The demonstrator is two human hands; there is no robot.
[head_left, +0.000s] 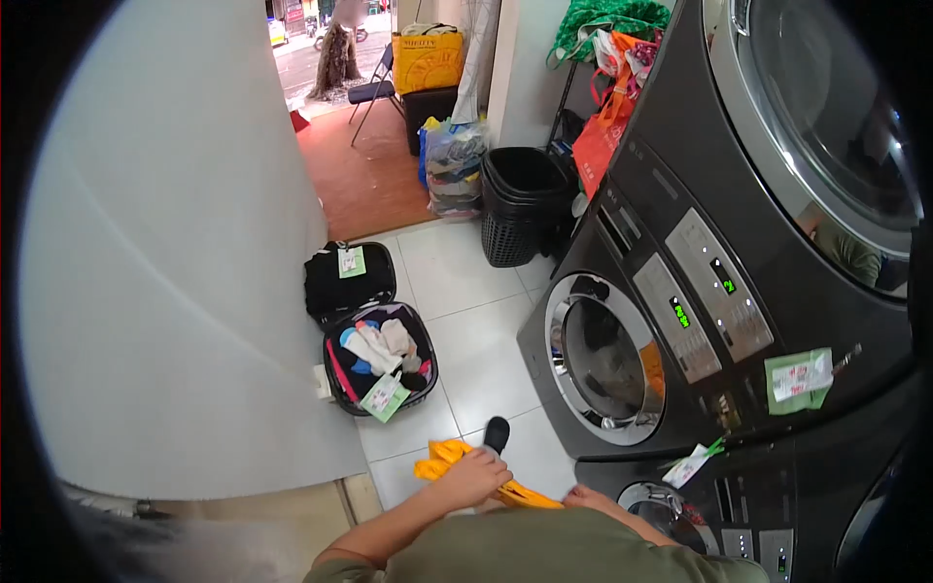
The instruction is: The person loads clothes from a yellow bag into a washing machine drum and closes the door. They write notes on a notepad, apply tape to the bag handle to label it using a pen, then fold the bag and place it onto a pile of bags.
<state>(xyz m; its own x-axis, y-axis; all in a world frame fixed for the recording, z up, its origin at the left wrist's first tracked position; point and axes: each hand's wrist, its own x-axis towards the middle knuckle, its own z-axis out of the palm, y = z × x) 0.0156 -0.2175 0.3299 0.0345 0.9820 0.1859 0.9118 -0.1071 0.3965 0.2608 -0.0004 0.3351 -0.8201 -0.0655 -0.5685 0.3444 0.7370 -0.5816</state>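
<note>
A yellow-orange cloth [525,496] stretches between my two hands in front of my body. My left hand [473,477] is closed around it, and a bunched end of the cloth sticks out past the fingers. Close to the cloth's other end, my right hand [581,496] is closed on it, partly hidden by the forearm. Below the cloth, one dark shoe [497,433] shows on the tiles.
Stacked washing machines [607,360] with green tags fill the right side. On the left floor stand a basket of clothes [384,355] and one with black items [350,282]. Black bins [525,199], a clear bag [455,170] and a folding chair [374,92] are further back.
</note>
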